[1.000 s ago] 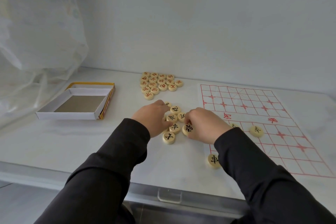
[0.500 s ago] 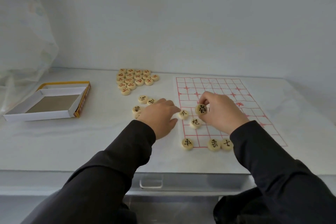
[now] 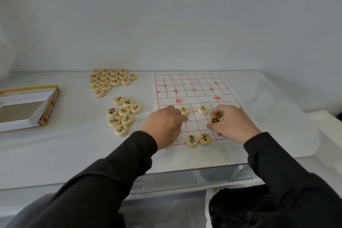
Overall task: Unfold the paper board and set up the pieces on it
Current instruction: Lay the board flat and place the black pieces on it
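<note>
— What's on the tabletop (image 3: 55,144)?
— The paper board (image 3: 187,83) lies unfolded flat at the right, with an open box (image 3: 22,96) far left. Red pieces (image 3: 111,79) are heaped at the back, and black pieces (image 3: 123,114) cluster just left of the board.
— And each grip?
— Right hand (image 3: 235,126) pinches a black-marked piece (image 3: 214,120) over the board's near rows. Left hand (image 3: 163,127) curls at the board's left edge; I cannot tell whether it holds anything.

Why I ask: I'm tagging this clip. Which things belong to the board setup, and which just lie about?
In the job: paper board; black-lettered piece pinched by the right hand; placed pieces; loose black-lettered cluster; red-lettered pile.
Lying about: open cardboard box.
</note>
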`<action>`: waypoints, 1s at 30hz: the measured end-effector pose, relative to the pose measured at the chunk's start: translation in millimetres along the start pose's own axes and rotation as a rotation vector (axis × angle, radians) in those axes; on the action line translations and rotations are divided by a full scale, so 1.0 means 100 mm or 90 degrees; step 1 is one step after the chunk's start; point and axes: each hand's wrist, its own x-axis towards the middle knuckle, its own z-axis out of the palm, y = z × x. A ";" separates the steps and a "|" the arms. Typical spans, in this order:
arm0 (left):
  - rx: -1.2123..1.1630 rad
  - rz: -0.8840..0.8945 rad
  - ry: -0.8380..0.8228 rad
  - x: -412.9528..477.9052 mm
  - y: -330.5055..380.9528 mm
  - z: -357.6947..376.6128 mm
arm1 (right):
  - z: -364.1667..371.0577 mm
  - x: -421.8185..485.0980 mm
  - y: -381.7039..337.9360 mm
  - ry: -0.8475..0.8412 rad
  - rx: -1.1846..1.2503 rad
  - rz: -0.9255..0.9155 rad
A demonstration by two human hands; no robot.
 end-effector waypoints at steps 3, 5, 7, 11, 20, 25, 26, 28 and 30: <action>-0.003 0.023 0.021 0.03 0.03 0.03 | -0.07 0.05 0.11 0.007 0.057 0.038; 0.008 0.049 0.035 0.06 0.05 0.06 | -0.11 0.06 0.18 -0.001 0.114 0.061; 0.007 0.067 0.051 0.09 0.06 0.10 | -0.14 0.08 0.25 -0.021 0.135 0.070; 0.005 0.086 0.066 0.15 0.11 0.12 | -0.14 0.10 0.33 -0.093 0.028 0.087; 0.007 0.108 0.088 0.18 0.10 0.15 | -0.14 0.16 0.26 -0.193 0.049 0.106; 0.006 0.110 0.099 0.15 0.06 0.15 | -0.12 0.17 0.25 -0.201 0.030 0.116; 0.004 0.110 0.098 0.15 0.06 0.15 | -0.12 0.17 0.24 -0.201 0.030 0.113; 0.005 0.107 0.094 0.13 0.04 0.15 | -0.12 0.17 0.24 -0.199 0.033 0.103; 0.007 0.103 0.095 0.13 0.02 0.15 | -0.11 0.16 0.24 -0.196 0.032 0.093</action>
